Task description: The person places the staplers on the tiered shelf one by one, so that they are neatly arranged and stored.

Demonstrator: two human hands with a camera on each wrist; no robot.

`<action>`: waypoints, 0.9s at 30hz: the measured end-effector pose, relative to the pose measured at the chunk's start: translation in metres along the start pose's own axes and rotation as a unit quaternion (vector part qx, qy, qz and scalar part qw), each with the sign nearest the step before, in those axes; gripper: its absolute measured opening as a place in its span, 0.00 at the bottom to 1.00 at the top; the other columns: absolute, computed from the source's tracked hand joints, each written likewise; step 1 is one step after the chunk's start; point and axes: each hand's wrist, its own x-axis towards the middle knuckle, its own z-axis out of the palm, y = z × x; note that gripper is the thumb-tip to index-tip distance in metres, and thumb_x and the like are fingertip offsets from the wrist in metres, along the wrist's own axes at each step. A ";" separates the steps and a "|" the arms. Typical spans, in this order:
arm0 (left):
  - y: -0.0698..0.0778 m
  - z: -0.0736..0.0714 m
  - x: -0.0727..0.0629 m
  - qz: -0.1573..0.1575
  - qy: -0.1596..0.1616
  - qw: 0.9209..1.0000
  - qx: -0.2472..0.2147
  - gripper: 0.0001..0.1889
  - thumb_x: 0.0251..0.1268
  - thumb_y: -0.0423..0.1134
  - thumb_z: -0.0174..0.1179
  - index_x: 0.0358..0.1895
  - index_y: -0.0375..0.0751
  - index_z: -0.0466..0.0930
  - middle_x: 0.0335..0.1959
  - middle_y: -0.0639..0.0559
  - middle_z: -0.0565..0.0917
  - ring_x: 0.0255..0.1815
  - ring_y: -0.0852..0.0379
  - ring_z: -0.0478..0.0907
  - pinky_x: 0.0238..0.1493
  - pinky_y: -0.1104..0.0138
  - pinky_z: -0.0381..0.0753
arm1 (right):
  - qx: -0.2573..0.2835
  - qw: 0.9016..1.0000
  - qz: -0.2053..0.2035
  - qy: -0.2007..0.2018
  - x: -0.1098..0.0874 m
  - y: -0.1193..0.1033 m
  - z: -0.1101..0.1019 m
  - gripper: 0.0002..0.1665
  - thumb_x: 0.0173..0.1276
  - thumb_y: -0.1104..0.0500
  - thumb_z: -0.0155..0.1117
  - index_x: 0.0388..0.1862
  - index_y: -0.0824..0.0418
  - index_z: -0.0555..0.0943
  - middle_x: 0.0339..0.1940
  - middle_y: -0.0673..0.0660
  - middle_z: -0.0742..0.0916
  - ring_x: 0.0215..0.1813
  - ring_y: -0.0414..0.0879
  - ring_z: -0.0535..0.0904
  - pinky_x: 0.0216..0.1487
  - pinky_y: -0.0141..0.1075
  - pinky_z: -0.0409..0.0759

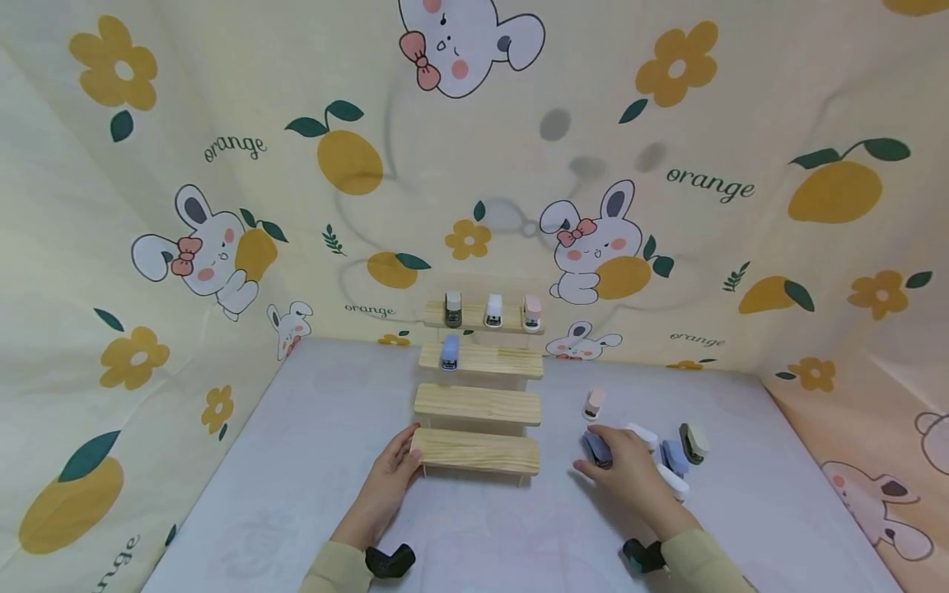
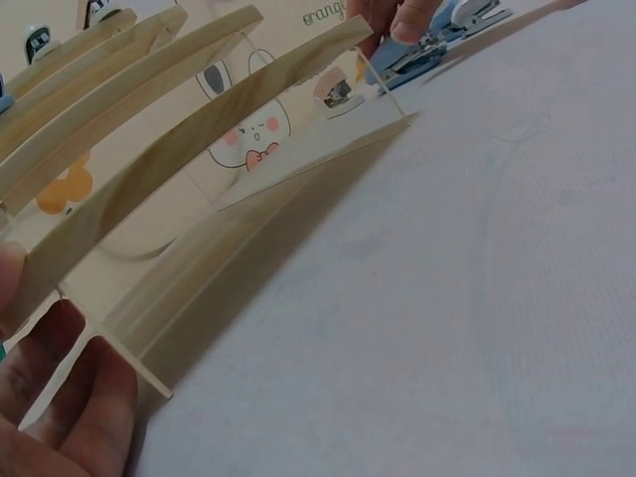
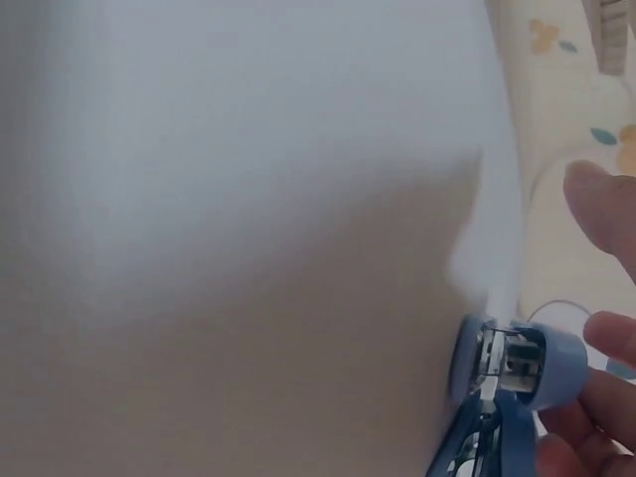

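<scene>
My left hand (image 1: pixel 390 476) grips the left end of the lowest board of a stepped wooden rack (image 1: pixel 474 451); in the left wrist view the fingers (image 2: pixel 104 397) curl beneath the board. At the right, my right hand (image 1: pixel 626 468) reaches over a dark blue stapler (image 1: pixel 597 450) on the table. In the right wrist view its fingers (image 3: pixel 611 336) are beside a blue stapler (image 3: pixel 556 368), while the thumb stands apart. Black-and-white (image 1: pixel 453 309), white (image 1: pixel 493 310) and pink (image 1: pixel 531 313) staplers stand on the top board. One blue stapler (image 1: pixel 449 352) is on the second board.
Around my right hand lie a small pink stapler (image 1: pixel 594 403), a light blue stapler (image 1: pixel 673 456), a dark green and white stapler (image 1: pixel 694 443) and white staplers (image 1: pixel 673 482), partly hidden. A printed cloth (image 1: pixel 474 140) hangs behind the white table (image 1: pixel 326 395).
</scene>
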 end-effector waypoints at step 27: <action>0.003 0.003 0.000 -0.009 0.011 1.000 0.009 0.27 0.77 0.38 0.47 0.75 0.48 0.54 0.74 0.40 0.57 0.73 0.46 0.58 0.67 0.60 0.67 | 0.094 0.992 0.071 -0.044 -0.003 -0.002 0.007 0.31 0.60 0.48 0.73 0.57 0.60 0.74 0.44 0.54 0.81 0.42 0.44 0.77 0.38 0.38 0.83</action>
